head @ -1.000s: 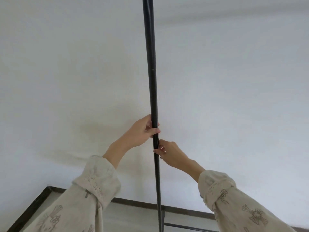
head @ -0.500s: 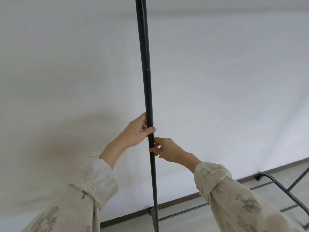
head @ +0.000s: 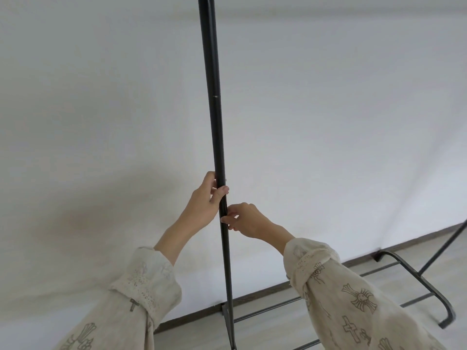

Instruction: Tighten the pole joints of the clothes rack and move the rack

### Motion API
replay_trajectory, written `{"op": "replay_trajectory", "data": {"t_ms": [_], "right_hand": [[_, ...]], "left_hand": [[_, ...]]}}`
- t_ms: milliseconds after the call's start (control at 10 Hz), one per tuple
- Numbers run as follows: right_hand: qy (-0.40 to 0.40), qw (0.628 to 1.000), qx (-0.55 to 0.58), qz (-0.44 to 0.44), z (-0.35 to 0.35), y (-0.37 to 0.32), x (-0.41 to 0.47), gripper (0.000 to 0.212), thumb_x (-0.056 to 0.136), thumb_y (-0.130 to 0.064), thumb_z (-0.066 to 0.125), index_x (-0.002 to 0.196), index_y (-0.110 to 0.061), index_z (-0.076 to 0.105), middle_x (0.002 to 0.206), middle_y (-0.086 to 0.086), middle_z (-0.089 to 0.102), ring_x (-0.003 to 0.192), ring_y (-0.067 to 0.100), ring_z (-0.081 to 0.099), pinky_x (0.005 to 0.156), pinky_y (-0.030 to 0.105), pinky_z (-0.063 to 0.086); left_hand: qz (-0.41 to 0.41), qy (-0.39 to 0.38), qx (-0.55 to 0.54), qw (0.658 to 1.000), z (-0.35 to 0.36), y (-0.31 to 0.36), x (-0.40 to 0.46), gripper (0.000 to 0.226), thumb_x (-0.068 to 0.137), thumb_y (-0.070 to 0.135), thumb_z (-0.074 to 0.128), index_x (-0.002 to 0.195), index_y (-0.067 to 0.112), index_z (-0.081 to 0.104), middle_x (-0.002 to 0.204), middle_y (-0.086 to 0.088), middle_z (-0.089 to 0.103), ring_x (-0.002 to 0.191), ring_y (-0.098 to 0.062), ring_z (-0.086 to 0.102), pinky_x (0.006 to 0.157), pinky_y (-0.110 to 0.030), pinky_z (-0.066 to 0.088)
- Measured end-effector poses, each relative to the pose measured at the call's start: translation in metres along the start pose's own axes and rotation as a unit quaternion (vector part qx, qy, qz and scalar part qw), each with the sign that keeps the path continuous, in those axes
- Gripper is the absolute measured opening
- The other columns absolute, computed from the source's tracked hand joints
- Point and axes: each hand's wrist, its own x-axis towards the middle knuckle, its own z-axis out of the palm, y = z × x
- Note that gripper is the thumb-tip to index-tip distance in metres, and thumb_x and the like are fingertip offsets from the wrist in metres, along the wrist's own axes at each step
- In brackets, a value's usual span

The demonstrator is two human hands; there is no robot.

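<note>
Since 1 s ago the view has swung right: more of the rack base (head: 414,276) shows at the lower right, and the pole (head: 217,147) sits left of where it was. Both hands keep their grip at approx the same spot on the pole.

Left hand (head: 204,200) wraps the pole from the left side, thumb laid across the front, fingers curled round the back & mostly hidden behind the tube. Right hand (head: 246,219) sits just below it, touching the pole from the right; its fingertips (head: 225,219) pinch the tube, thumb side not clear. Whether a joint lies under or between the hands can't be told, as skin covers that stretch. A faint seam w/ a small pale mark (head: 215,96) shows higher up the pole.

Pole stands near upright, leaning slightly, and is cut off at the top edge; its foot is cut off at the bottom edge. Base bars run along the floor (head: 278,332) to the right; a curved leg and a slanted strut (head: 444,248) are partly out of frame at right. Both sleeves (head: 353,299), pale w/ printed motifs, are cropped at the bottom. White wall (head: 328,122) behind, dark skirting (head: 265,294) at its foot. No containers seen.
</note>
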Motion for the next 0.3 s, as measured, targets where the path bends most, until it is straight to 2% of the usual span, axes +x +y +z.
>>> {"op": "replay_trajectory", "data": {"t_ms": [100,200,300], "right_hand": [[-0.007,1.0,-0.014,-0.018,-0.003,0.005,-0.004,0.023,0.089,-0.026,0.053,0.101,-0.009,0.064,0.097,0.014,0.068,0.078,0.023,0.058,0.058,0.02,0.039],[-0.015,0.999,-0.03,-0.022,-0.02,0.008,-0.012,0.032,0.09,-0.028,0.053,0.116,-0.011,0.059,0.113,0.013,0.067,0.084,0.02,0.056,0.069,0.024,0.041],[0.011,0.999,-0.03,-0.039,-0.05,0.016,-0.02,0.031,0.091,-0.027,0.052,0.117,-0.012,0.059,0.115,0.013,0.066,0.091,0.026,0.062,0.075,0.026,0.043]], "left_hand": [[-0.006,0.008,0.015,1.0,0.005,0.002,-0.003,0.014,0.095,0.026,0.045,0.104,0.016,0.044,0.092,0.002,0.061,0.098,-0.021,0.059,0.092,-0.05,0.05],[-0.023,0.046,0.059,0.997,0.005,0.009,-0.004,0.015,0.094,0.027,0.049,0.107,0.021,0.044,0.098,0.005,0.059,0.091,-0.011,0.059,0.088,-0.043,0.053],[0.0,0.2,0.048,0.979,0.016,0.016,-0.014,0.033,0.09,0.015,0.056,0.119,0.021,0.042,0.109,-0.001,0.055,0.086,-0.014,0.057,0.078,-0.031,0.049]]}}
